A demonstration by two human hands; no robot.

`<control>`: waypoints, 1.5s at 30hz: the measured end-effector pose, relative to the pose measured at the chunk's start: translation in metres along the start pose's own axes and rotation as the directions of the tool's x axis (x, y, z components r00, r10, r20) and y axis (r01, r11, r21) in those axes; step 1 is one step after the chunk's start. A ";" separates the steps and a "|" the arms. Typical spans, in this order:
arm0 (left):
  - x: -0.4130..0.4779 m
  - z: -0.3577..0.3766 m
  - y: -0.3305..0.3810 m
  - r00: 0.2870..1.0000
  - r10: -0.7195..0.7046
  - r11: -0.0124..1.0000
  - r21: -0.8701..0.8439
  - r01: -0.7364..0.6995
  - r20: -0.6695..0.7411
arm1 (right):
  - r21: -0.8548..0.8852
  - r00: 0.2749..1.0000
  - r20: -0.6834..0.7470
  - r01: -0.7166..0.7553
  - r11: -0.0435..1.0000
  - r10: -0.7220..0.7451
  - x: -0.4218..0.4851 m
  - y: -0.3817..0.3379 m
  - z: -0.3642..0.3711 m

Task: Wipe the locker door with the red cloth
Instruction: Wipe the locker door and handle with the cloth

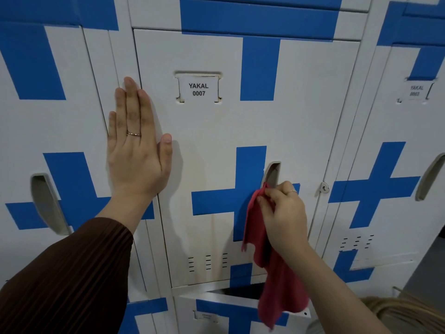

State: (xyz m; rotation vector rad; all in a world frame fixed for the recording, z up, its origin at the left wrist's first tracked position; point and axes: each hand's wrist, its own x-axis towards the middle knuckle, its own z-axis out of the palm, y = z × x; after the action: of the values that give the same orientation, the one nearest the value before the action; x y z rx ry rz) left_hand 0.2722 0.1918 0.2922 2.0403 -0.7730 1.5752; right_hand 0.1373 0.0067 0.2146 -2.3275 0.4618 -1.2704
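Head view faces a bank of white metal lockers crossed with blue tape; the middle door (216, 153) carries a card (198, 89) in a slotted holder, printed "YAKAL" over "0007"; the door to the right has a like card (416, 90), its print too blurred to read beyond a similar word and number; a small label (206, 316) on the lower door cannot be read.

The middle door is white with faint brownish streaks running down below its blue cross; it has a recessed handle (273, 173) right of centre, three groups of vent slits (208, 262) near the bottom, and a lock hasp (324, 188) on the frame just beside its right edge.

The left hand (136, 150) lies flat with straight fingers, grasping nothing, its palm on the door's left edge and on the frame beside it; a thin ring (134, 134) sits on one finger; a brown ribbed sleeve (62, 273) covers the forearm.

The right hand (284, 213), also ringed, pinches the top of the red cloth (269, 256) just below the handle; the cloth hangs down in folds in front of the door's lower right part, its end reaching past the lower door's open top edge (231, 295).
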 end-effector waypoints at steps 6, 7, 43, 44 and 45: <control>0.000 0.000 0.000 1.000 -0.003 1.000 -0.005 0.003 -0.002 | 0.058 0.998 0.025 0.060 0.997 -0.061 -0.001 0.002 -0.003; 0.000 0.000 0.000 1.000 -0.001 1.000 -0.004 0.001 -0.002 | 0.065 0.999 0.010 0.046 0.997 -0.047 -0.001 0.002 -0.002; 0.000 -0.001 0.001 1.000 -0.004 1.000 0.005 0.004 0.011 | -0.111 0.998 0.056 0.043 0.993 -0.037 -0.021 0.027 0.010; 0.000 -0.001 0.001 1.000 -0.004 1.000 0.005 0.004 0.010 | -0.103 0.999 0.041 0.024 0.994 -0.020 -0.023 0.026 0.011; 0.000 -0.002 0.001 1.000 -0.004 1.000 0.005 0.004 0.008 | -0.098 0.999 0.036 0.006 0.995 -0.003 -0.024 0.025 0.013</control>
State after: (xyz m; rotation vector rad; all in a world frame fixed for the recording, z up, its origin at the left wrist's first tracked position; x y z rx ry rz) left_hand 0.2706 0.1919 0.2931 2.0519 -0.7682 1.5694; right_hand 0.1339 0.0002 0.1788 -2.4299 0.5184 -1.2313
